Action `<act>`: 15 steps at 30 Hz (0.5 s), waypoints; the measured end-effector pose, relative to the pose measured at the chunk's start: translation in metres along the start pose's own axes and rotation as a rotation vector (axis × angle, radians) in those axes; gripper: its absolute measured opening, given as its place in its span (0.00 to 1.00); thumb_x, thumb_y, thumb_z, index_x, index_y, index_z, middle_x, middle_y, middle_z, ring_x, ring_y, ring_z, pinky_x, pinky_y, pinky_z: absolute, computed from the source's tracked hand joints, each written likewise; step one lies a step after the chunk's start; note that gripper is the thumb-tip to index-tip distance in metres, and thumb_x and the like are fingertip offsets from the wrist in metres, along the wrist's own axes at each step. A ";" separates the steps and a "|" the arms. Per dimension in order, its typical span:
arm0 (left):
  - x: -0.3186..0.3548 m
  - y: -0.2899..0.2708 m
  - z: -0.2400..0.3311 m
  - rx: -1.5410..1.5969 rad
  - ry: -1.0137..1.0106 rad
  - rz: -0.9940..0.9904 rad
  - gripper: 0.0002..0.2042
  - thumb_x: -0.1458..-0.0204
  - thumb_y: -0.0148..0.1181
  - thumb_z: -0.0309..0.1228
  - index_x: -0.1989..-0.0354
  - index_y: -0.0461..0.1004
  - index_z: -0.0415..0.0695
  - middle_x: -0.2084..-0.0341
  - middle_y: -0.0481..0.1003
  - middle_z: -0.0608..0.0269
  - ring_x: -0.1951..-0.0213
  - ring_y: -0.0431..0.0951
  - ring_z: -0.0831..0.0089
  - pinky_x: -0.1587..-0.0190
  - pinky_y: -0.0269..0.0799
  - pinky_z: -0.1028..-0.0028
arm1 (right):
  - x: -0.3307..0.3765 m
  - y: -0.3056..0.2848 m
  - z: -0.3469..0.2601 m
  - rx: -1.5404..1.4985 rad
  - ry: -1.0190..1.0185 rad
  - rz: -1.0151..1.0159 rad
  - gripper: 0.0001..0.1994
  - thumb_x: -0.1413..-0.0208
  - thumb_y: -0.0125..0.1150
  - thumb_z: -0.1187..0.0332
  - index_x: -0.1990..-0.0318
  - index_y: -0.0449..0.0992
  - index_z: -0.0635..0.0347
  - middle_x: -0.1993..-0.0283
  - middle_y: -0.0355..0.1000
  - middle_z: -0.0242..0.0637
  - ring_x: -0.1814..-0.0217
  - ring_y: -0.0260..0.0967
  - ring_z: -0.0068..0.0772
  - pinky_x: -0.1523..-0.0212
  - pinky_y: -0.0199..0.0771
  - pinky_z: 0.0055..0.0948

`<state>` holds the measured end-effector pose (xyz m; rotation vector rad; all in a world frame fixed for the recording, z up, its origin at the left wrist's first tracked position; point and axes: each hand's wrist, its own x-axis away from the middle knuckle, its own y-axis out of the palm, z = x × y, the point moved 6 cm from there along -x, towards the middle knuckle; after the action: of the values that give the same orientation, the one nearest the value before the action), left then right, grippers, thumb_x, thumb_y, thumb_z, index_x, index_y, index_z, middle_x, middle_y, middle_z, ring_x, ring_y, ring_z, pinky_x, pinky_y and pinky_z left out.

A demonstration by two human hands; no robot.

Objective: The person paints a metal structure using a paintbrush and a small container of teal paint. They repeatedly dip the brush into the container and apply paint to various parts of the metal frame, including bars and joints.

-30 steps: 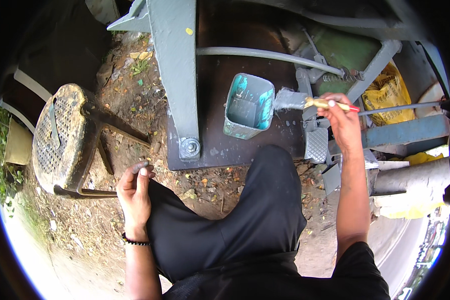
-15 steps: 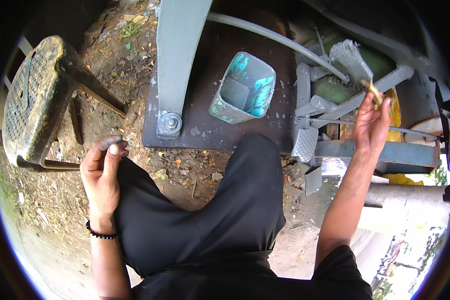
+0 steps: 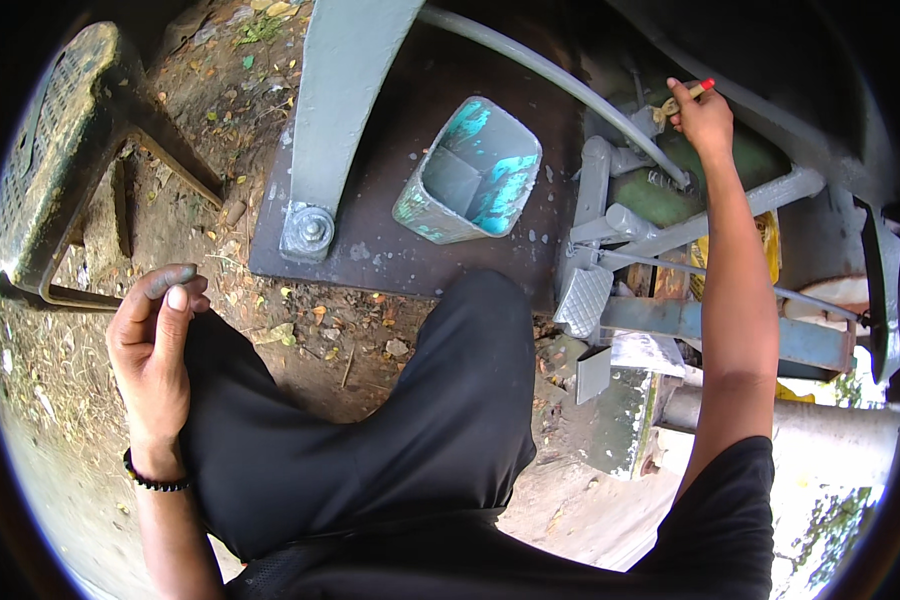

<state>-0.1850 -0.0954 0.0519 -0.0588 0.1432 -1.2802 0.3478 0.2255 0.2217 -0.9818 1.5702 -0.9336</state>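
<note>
Paintbrush (image 3: 682,100) with a wooden handle and a red tip is in the right hand (image 3: 703,118), which is closed around the handle. This hand reaches far forward, to the upper right of the view, and holds the brush against grey-painted metal parts (image 3: 620,215) of a machine. The bristles are partly hidden behind the fingers, so I cannot tell exactly which part they touch. A thin grey pipe (image 3: 560,85) runs diagonally just beside the brush.

The left hand (image 3: 155,345) holds nothing. It rests on the person's left knee, on the black trousers (image 3: 440,420), with the fingers loosely curled and the thumb touching the index finger. The fingertips look smeared with grey paint. A black bead bracelet (image 3: 150,480) is around the wrist.

Between the two hands, on a dark metal plate (image 3: 400,260) on the ground, stands a square cut container (image 3: 470,170). It is open at the top, with turquoise stains on its inner walls and grey paint at the bottom. A grey painted post (image 3: 345,90) is bolted to the plate just to the left of the container. Well apart, on the left, a perforated metal stool (image 3: 55,150) stands on bare soil with dry leaves.
</note>
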 end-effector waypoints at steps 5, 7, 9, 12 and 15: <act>0.010 -0.007 0.004 -0.025 -0.040 0.031 0.11 0.34 0.56 0.30 0.50 0.76 0.35 0.61 0.79 0.60 0.61 0.76 0.77 0.52 0.73 0.75 | -0.010 0.026 0.003 0.095 0.048 -0.086 0.24 0.42 0.65 0.46 0.65 0.82 0.62 0.74 0.80 0.38 0.74 0.79 0.27 0.64 0.78 0.28; 0.013 -0.007 0.006 -0.033 -0.027 0.037 0.11 0.34 0.55 0.30 0.50 0.76 0.34 0.61 0.78 0.59 0.60 0.76 0.77 0.51 0.73 0.75 | -0.012 0.035 0.012 0.102 0.127 -0.168 0.24 0.43 0.66 0.46 0.67 0.82 0.64 0.76 0.78 0.39 0.76 0.78 0.26 0.66 0.78 0.28; 0.015 -0.007 0.009 -0.077 -0.013 0.049 0.11 0.33 0.55 0.29 0.50 0.76 0.34 0.61 0.78 0.59 0.60 0.76 0.77 0.51 0.73 0.75 | -0.015 0.041 0.018 0.099 0.141 -0.234 0.24 0.43 0.66 0.46 0.69 0.81 0.64 0.77 0.77 0.38 0.78 0.76 0.25 0.69 0.77 0.28; 0.017 -0.006 0.008 -0.035 -0.043 0.047 0.11 0.33 0.55 0.29 0.49 0.76 0.34 0.61 0.78 0.59 0.60 0.76 0.77 0.51 0.73 0.75 | -0.021 0.044 0.022 0.069 0.071 -0.329 0.23 0.43 0.68 0.48 0.70 0.81 0.64 0.78 0.75 0.35 0.80 0.73 0.25 0.74 0.75 0.27; 0.018 -0.006 0.008 -0.064 -0.044 0.048 0.12 0.33 0.54 0.29 0.49 0.75 0.34 0.60 0.78 0.59 0.60 0.76 0.76 0.51 0.73 0.75 | -0.023 0.045 0.027 0.031 0.018 -0.431 0.20 0.44 0.69 0.51 0.69 0.80 0.63 0.79 0.74 0.33 0.82 0.70 0.25 0.77 0.73 0.26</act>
<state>-0.1843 -0.1145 0.0591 -0.1377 0.1466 -1.2250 0.3712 0.2612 0.1834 -1.3225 1.3764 -1.2588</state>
